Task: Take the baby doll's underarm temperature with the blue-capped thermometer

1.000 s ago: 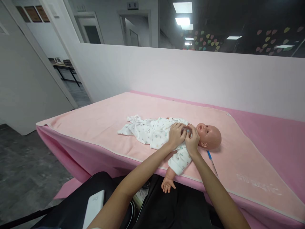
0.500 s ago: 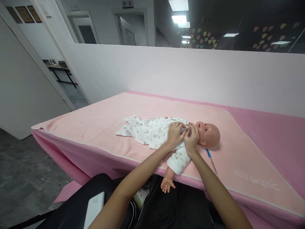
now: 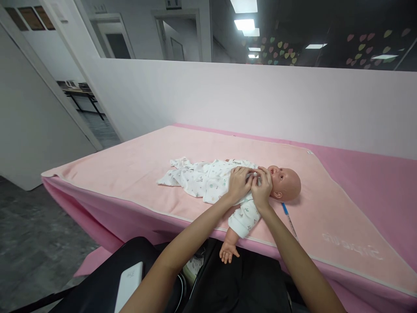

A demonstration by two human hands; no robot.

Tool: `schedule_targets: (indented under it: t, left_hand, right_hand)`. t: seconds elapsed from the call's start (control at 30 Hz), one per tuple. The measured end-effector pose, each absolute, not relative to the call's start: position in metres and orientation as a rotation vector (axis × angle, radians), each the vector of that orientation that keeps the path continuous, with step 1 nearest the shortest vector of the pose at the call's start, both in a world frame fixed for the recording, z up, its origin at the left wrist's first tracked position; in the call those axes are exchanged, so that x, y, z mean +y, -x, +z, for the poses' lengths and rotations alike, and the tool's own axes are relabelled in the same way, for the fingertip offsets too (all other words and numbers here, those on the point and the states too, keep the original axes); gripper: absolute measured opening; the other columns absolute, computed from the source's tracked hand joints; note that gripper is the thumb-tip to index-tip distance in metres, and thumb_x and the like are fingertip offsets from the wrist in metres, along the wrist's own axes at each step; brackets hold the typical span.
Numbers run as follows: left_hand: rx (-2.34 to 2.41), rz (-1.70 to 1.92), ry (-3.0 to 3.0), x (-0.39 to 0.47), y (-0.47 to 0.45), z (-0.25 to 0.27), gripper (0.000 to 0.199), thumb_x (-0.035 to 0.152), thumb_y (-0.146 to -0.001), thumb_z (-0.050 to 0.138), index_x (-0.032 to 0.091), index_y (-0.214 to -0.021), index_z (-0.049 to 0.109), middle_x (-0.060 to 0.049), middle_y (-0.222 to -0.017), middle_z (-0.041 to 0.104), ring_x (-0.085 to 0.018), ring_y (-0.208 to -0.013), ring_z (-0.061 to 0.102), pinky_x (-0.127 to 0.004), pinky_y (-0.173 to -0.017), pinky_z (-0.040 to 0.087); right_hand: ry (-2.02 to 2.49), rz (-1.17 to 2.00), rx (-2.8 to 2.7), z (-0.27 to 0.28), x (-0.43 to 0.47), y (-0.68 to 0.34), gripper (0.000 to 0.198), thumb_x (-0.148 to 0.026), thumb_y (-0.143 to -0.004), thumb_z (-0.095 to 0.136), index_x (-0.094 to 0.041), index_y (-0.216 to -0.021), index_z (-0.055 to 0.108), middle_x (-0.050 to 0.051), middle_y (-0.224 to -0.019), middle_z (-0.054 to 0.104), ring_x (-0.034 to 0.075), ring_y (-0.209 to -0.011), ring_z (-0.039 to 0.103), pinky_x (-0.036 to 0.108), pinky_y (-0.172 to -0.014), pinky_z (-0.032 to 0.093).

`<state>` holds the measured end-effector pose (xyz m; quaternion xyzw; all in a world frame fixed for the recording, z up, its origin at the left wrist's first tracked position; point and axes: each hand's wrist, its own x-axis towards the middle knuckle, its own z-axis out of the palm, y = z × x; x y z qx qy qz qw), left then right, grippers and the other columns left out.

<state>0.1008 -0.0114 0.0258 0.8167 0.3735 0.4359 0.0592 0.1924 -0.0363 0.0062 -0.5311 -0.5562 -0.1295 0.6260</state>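
A baby doll (image 3: 286,184) lies on its back across the mat, its head to the right. It wears a white printed baby romper (image 3: 202,180) with empty-looking legs spread to the left. At the upper chest, just below the chin, my left hand (image 3: 240,182) pinches the romper's front. My right hand (image 3: 261,186) is closed on the same cloth beside it, fingertips almost meeting the left ones. The exact bit of cloth between the fingers is mostly hidden. One doll arm (image 3: 230,248) hangs over the table's near edge, its sleeve (image 3: 244,219) pulled up to the forearm.
A blue-capped pen-like stick (image 3: 289,219) lies right of my right wrist. The peach mat (image 3: 130,161) covers a table with pink cloth (image 3: 374,182). A white power bank (image 3: 129,284) rests on my lap at left. A white wall (image 3: 244,100) stands behind.
Both hands stay at the romper's neck, with only small finger shifts. A greyish patch seen between the fingers earlier is now mostly covered. The doll has not moved.
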Motion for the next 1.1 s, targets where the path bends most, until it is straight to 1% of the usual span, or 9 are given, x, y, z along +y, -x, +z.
schedule_targets:
  t: [0.17, 0.37, 0.57, 0.8, 0.93, 1.1]
  left_hand:
    - [1.130, 1.245, -2.540, -0.0094, -0.1009, 0.0259, 0.008, 0.019, -0.082, 0.046, 0.020, -0.084, 0.053, -0.001, -0.088, 0.060, -0.018, -0.086, 0.049, -0.034, -0.078, 0.034]
    - [1.136, 1.217, -2.602, -0.0048, -0.1010, 0.0233, 0.002, 0.019, -0.081, 0.046, 0.019, -0.081, 0.048, -0.002, -0.087, 0.057, -0.018, -0.084, 0.049, -0.033, -0.076, 0.034]
    - [1.129, 1.175, -2.698, -0.0033, -0.1004, 0.0208, 0.007, 0.022, -0.085, 0.041, 0.018, -0.081, 0.045, -0.003, -0.084, 0.057, -0.018, -0.081, 0.048, -0.034, -0.075, 0.034]
    - [1.098, 1.202, -2.672, -0.0054, -0.1009, 0.0196, 0.008, 0.022, -0.088, 0.037, 0.019, -0.086, 0.045, -0.003, -0.083, 0.058, -0.017, -0.080, 0.050, -0.033, -0.076, 0.035]
    - [1.108, 1.209, -2.641, -0.0057, -0.1012, 0.0200, 0.011, 0.022, -0.088, 0.036, 0.019, -0.084, 0.046, -0.002, -0.080, 0.059, -0.017, -0.077, 0.050, -0.033, -0.075, 0.035]
    - [1.099, 1.240, -2.595, -0.0064, -0.1010, 0.0210, 0.010, 0.021, -0.087, 0.039, 0.019, -0.087, 0.048, -0.002, -0.083, 0.060, -0.017, -0.078, 0.050, -0.033, -0.075, 0.035]
  right_hand:
    - [1.207, -0.267, -1.280, 0.0058, -0.0363, -0.1927, 0.028, -0.008, -0.076, 0.036, -0.019, -0.086, 0.060, 0.009, -0.103, 0.055, 0.019, -0.101, 0.052, 0.038, -0.090, 0.044]
    - [1.198, -0.262, -1.270, 0.0051, -0.0371, -0.1924, 0.028, -0.008, -0.077, 0.036, -0.019, -0.084, 0.061, 0.009, -0.102, 0.054, 0.019, -0.099, 0.052, 0.037, -0.089, 0.045]
    - [1.173, -0.287, -1.255, 0.0053, -0.0370, -0.1923, 0.026, -0.008, -0.077, 0.038, -0.019, -0.083, 0.061, 0.008, -0.097, 0.057, 0.018, -0.095, 0.054, 0.036, -0.087, 0.045]
    - [1.146, -0.284, -1.278, 0.0054, -0.0346, -0.1921, 0.026, -0.006, -0.076, 0.039, -0.018, -0.085, 0.060, 0.007, -0.091, 0.057, 0.018, -0.091, 0.054, 0.035, -0.085, 0.046]
    - [1.162, -0.290, -1.295, 0.0040, -0.0339, -0.1924, 0.027, -0.006, -0.076, 0.038, -0.019, -0.085, 0.060, 0.007, -0.093, 0.057, 0.018, -0.091, 0.054, 0.035, -0.085, 0.046]
    - [1.180, -0.348, -1.291, 0.0027, -0.0354, -0.1918, 0.026, -0.008, -0.080, 0.038, -0.018, -0.086, 0.061, 0.008, -0.097, 0.056, 0.018, -0.092, 0.054, 0.035, -0.084, 0.046]
